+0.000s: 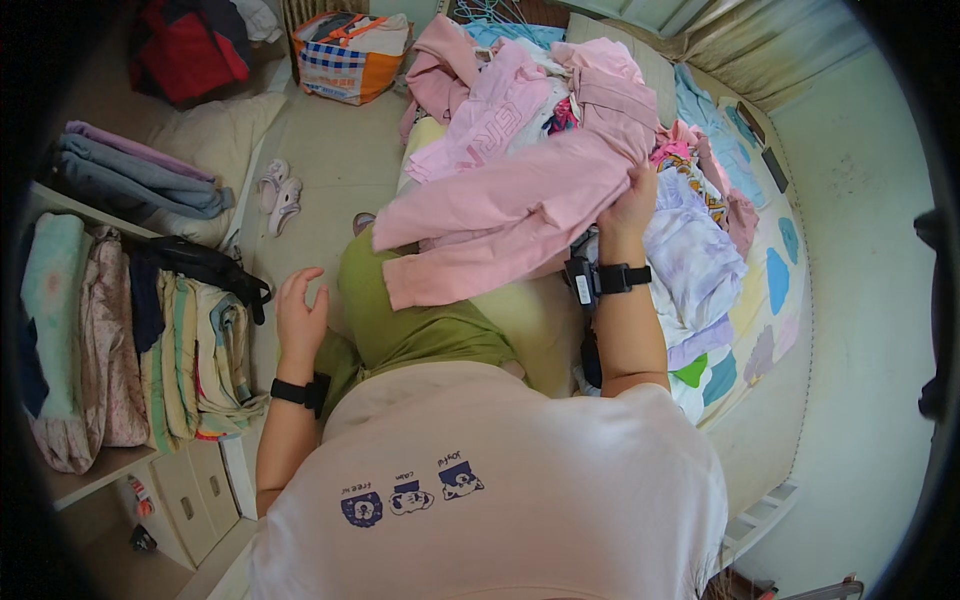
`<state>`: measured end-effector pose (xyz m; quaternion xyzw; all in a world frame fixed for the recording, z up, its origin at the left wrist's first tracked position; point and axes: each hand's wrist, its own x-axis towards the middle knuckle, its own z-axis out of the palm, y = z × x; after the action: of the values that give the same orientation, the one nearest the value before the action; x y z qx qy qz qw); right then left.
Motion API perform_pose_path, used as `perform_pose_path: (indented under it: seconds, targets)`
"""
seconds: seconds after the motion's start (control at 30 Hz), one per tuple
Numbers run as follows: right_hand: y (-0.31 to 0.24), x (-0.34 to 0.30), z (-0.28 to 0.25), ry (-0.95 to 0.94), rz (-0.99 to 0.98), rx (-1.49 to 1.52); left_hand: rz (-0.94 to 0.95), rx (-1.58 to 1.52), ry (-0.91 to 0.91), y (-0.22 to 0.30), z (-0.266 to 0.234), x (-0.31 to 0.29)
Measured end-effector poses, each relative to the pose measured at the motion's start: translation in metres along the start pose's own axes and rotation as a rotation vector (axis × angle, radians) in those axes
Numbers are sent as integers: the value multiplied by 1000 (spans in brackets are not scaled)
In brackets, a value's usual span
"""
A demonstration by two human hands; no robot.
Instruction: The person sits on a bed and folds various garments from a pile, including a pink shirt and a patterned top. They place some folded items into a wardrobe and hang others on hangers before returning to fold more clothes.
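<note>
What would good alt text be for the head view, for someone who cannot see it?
A person's right hand grips a pink garment, while the left hand, fingers curved, is empty. Clothes are heaped on a bed at right; folded textiles stand on a shelf at left.

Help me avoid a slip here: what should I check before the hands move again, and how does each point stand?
1. Right hand has hold of the pink garment: ok, it grips the right-hand side.
2. Left hand free: ok, raised and empty.
3. Both hands on the garment: not ok, the left is well apart from it.
4. Garment smooth: not ok, it is creased.
5. Garment clear of other clothes: not ok, it overlaps the pink shirt.
6. Garment's underside free of snags: cannot tell, it is hidden.
</note>
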<state>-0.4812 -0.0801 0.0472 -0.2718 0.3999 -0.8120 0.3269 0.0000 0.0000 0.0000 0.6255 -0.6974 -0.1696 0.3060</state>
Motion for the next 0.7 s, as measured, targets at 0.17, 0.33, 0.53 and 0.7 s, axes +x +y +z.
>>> perform_pose_path:
  seconds: [0.17, 0.33, 0.53, 0.7]
  targets:
    - [15, -10, -31, 240, -125, -779, -44, -116, -51, 9, -8, 11]
    - [2, -29, -14, -113, -705, -1613, -13, -99, -61, 14, -4, 12]
    - [42, -48, 22, -769, -351, -1849, -24, -144, -127, 15, -2, 3]
    - [75, -55, 11, -1081, -151, -2083, -58, -151, -95, 14, -6, -7]
